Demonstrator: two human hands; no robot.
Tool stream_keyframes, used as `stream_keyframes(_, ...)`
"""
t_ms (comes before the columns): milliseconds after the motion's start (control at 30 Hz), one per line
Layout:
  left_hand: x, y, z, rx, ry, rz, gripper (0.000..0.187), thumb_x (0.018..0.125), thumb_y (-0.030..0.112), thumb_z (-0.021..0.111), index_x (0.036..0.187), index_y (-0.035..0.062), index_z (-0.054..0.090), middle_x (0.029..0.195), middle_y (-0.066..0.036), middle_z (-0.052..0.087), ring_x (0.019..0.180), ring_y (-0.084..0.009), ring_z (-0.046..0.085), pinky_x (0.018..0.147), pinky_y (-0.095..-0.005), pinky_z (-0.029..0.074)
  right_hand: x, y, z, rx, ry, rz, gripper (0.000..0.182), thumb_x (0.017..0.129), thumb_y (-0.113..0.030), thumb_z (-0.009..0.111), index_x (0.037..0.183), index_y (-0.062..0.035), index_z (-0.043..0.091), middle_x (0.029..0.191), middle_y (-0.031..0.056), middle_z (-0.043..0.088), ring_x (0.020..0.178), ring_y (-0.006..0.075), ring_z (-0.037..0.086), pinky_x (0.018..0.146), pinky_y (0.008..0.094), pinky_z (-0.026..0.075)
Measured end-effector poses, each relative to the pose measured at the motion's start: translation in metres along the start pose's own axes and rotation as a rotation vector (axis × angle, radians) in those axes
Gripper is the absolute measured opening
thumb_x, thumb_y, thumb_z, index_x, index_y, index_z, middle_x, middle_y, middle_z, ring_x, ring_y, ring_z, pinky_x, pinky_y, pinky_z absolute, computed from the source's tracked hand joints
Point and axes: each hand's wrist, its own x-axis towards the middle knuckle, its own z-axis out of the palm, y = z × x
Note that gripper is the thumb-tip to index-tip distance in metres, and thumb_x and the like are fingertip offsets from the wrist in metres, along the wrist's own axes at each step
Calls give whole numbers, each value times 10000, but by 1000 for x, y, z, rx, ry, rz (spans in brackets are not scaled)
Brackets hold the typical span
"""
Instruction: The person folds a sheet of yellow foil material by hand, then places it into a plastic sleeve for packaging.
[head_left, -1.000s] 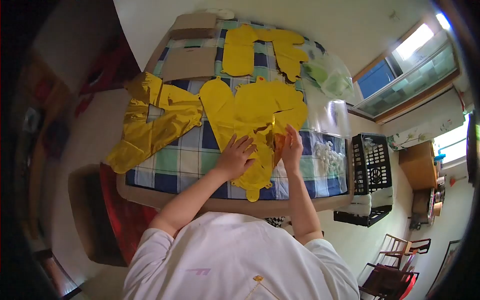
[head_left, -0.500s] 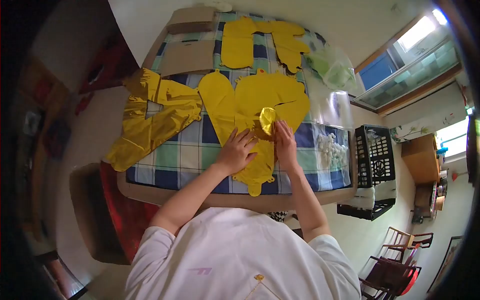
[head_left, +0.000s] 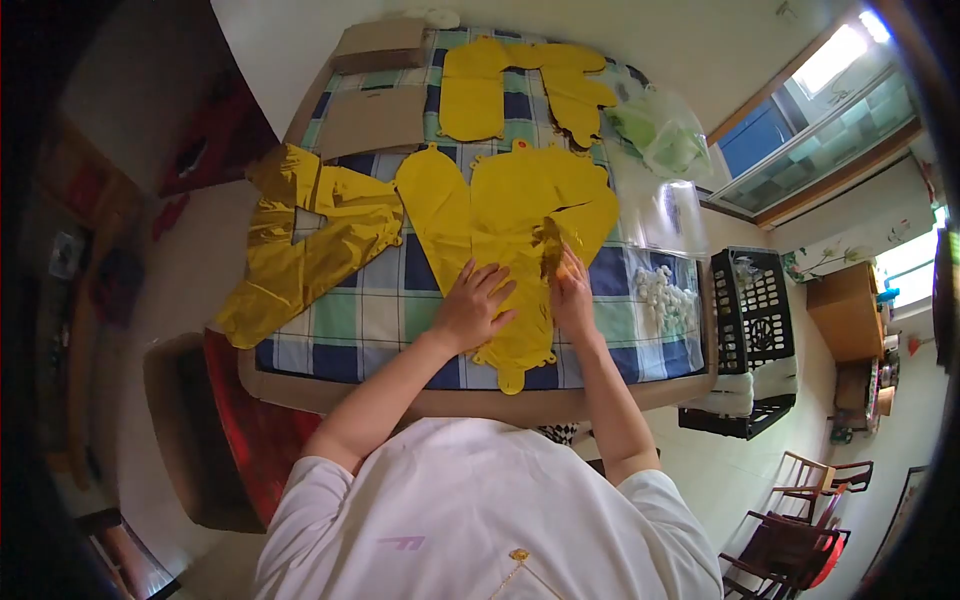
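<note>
Head view caught the central foil sheet (head_left: 510, 200) on the near-middle part of the checked cloth (head_left: 335, 320), matte yellow, with scalloped edges and small rounded tabs, narrowing toward the near end. We saw a long rounded lobe (head_left: 432, 195) tapering down its left side. The left hand (head_left: 472, 308) lay palm down on the sheet, fingers spread. The right hand (head_left: 572, 295) had its fingers drawn together at a glossy, crumpled fold (head_left: 549, 238); we couldn't tell whether it pinched the foil.

Left of that, we logged a shiny gold foil piece (head_left: 290, 275), wrinkled, angular, with a small opening. Beyond, a far foil piece (head_left: 475, 90) lay smooth, with a bent arm. Brown cardboard (head_left: 372, 118), flat and stiff, sat near it, with a folded cardboard piece (head_left: 380, 48) behind.

On the right we noted a thin translucent bag (head_left: 665, 130), greenish inside, a glossy clear plastic sheet (head_left: 668, 218) and a lumpy white pile (head_left: 662, 298). Past the padded table rim (head_left: 300, 392) stood a black lattice-sided crate (head_left: 750, 310).
</note>
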Motion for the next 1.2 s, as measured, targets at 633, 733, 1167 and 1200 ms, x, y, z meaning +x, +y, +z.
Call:
stream_keyframes(633, 21, -13, 12, -47, -8, 17, 383, 856, 241, 622, 1200, 81, 572, 1342, -147, 460, 1272, -314, 406, 1072, -479, 308, -2, 1, -1, -131, -93, -62, 309, 901, -136, 535, 1194, -69, 609, 1255, 106, 582, 1232, 280, 489, 1056, 483, 320)
stream_keyframes(733, 27, -17, 12, -36, -19, 17, 398, 854, 253, 623, 1212, 88, 564, 1347, -146, 452, 1273, -318, 404, 1067, -484, 308, 0, 26, -6, -56, -90, -29, 259, 882, -206, 592, 1082, -52, 654, 1057, 119, 664, 1050, 283, 603, 976, 458, 398)
stream_keyframes(1167, 23, -12, 7, -60, -61, 16, 390, 878, 264, 586, 1222, 84, 553, 1342, -146, 448, 1291, -314, 387, 1065, -514, 301, 148, 113, 6, -371, 75, 677, 405, 839, -382, 602, 1040, -30, 595, 983, 207, 657, 928, 401, 616, 800, 485, 489)
stream_keyframes(1200, 23, -11, 5, -72, -63, 8, 393, 877, 266, 586, 1224, 84, 551, 1344, -147, 446, 1292, -314, 386, 1066, -514, 300, 150, 112, 5, -344, 86, 678, 400, 844, -377, 590, 1040, -28, 594, 983, 205, 658, 927, 397, 619, 796, 484, 490)
